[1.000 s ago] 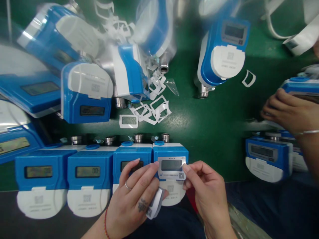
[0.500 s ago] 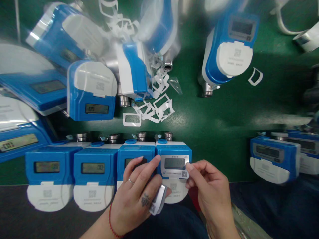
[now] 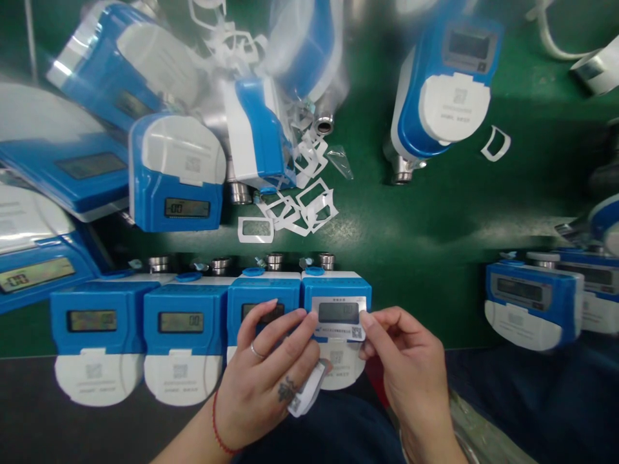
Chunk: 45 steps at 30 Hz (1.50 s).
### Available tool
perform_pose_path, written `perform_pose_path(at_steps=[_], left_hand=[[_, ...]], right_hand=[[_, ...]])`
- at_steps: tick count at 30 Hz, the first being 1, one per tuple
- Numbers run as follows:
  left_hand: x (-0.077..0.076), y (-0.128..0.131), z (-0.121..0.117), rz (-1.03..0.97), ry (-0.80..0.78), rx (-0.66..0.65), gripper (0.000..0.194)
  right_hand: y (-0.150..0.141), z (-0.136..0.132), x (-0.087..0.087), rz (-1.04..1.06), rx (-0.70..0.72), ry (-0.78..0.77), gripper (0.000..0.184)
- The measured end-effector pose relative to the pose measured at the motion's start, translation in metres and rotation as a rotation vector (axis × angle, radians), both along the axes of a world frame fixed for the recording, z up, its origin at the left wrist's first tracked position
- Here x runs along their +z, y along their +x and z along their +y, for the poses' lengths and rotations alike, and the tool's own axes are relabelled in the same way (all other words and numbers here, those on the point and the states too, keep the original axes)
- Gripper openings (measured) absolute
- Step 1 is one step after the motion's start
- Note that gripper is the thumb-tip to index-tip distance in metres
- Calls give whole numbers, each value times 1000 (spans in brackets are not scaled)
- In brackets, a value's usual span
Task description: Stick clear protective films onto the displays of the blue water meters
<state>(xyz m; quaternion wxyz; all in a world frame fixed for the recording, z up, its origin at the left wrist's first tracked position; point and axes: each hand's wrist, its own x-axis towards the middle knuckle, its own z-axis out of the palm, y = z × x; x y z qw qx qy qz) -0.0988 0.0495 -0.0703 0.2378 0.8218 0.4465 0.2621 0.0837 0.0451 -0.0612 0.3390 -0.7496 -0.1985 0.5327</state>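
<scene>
A silver-framed label (image 3: 339,330) lies over the display of the rightmost blue-and-white water meter (image 3: 337,282) in the front row. My right hand (image 3: 406,361) pinches the label's right edge between thumb and index finger. At its left edge, a fingertip of my left hand (image 3: 271,374) touches the label. Tucked in my left palm is a small stack of similar labels (image 3: 307,390), partly hidden by the fingers. The neighbouring meter (image 3: 264,290) is half covered by my left hand, and its display shows no label.
Two more meters (image 3: 181,322) continue the row leftward. Several bagged meters (image 3: 176,174) crowd the back left beside white cut-out frames (image 3: 314,206). A labelled meter (image 3: 447,96) lies at the back right. Other labelled meters (image 3: 532,303) stand at the right edge.
My left fingertips have shifted slightly down and right onto the label's left edge. The label sits flatter on the meter face. At the far right, another blue meter part has come into view.
</scene>
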Motion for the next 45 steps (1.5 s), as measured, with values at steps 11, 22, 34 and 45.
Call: perform_pose_path(at_steps=[11, 22, 34, 45], left_hand=[[-2, -3, -2, -23, -1, -19, 12], [0, -3, 0, -17, 41, -24, 5], [1, -4, 0, -6, 59, -90, 8], [0, -2, -2, 35, 25, 25, 7]], right_hand=[[-6, 3, 6, -177, 69, 49, 21], [-5, -1, 6, -188, 79, 66, 18], [-7, 0, 7, -185, 70, 73, 19], [-7, 2, 5, -169, 58, 63, 20]])
